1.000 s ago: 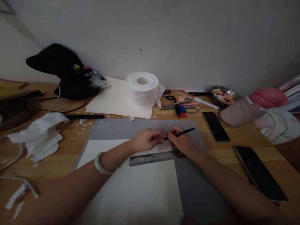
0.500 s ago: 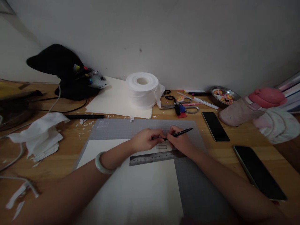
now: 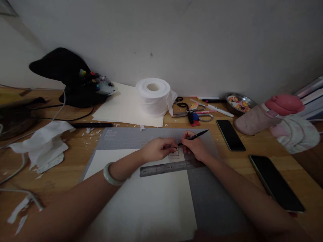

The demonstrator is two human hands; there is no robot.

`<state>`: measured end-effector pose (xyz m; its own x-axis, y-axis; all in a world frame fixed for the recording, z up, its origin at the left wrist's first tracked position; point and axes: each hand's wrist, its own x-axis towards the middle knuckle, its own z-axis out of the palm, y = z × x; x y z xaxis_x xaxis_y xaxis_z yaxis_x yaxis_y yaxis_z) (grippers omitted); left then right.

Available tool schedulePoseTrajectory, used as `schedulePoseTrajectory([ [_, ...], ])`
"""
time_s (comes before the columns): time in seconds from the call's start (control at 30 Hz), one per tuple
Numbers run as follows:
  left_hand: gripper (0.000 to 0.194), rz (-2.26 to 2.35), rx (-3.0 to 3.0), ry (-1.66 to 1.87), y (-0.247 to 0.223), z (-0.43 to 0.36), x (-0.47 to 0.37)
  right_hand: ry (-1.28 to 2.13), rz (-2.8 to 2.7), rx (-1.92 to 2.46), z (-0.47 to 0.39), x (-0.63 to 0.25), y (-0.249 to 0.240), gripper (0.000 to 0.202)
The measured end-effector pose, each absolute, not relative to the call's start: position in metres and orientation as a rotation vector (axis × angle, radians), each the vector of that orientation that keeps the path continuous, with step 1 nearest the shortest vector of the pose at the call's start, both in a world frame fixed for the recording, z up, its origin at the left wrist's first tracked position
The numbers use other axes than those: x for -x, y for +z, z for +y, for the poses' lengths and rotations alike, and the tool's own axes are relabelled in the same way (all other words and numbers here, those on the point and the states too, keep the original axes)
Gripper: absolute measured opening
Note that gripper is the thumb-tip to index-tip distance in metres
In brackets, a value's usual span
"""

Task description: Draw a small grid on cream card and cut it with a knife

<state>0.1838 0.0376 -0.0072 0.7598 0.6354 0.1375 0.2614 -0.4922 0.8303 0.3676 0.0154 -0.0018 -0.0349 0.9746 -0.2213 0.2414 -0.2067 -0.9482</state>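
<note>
With right hand [image 3: 191, 144] closely curled, gripping a pen [image 3: 200, 134] beyond the ruler [image 3: 164, 168]. With left hand [image 3: 159, 149] half closed over the paper [image 3: 148, 205] under the ruler; cannot tell of any hold. Best to draw slowly, pressing paper flat.

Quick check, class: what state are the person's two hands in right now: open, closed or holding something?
Left hand: closed; whether it holds anything cannot be told.
Right hand: closed, holding a black pen.

Pale-green ring-shaped bangle [image 3: 107, 175] on left wrist [image 3: 118, 171], bare forearms [image 3: 228, 178], bare left hand [image 3: 156, 150], bare right hand [image 3: 196, 146]
</note>
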Motion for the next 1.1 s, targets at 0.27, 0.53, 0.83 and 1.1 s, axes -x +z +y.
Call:
schedulePoseTrajectory([
  [0.27,0.006,0.627,-1.978,0.588,-0.01,0.037,-0.186,0.991,-1.593,1.501,0.03,-0.359,0.006,0.023],
  [0.53,0.005,0.601,-1.955,0.612,-0.011,0.038,-0.186,1.052,-1.98,1.402,0.067,-0.344,0.012,0.034],
  [0.83,0.007,0.606,-2.11,0.648,-0.004,0.039,-0.186,1.17,-2.126,1.428,0.073,-0.33,0.007,0.039],
  [1.1,0.006,0.573,-2.138,0.713,-0.006,0.039,-0.187,1.222,-2.084,1.409,0.071,-0.334,0.001,0.035],
])
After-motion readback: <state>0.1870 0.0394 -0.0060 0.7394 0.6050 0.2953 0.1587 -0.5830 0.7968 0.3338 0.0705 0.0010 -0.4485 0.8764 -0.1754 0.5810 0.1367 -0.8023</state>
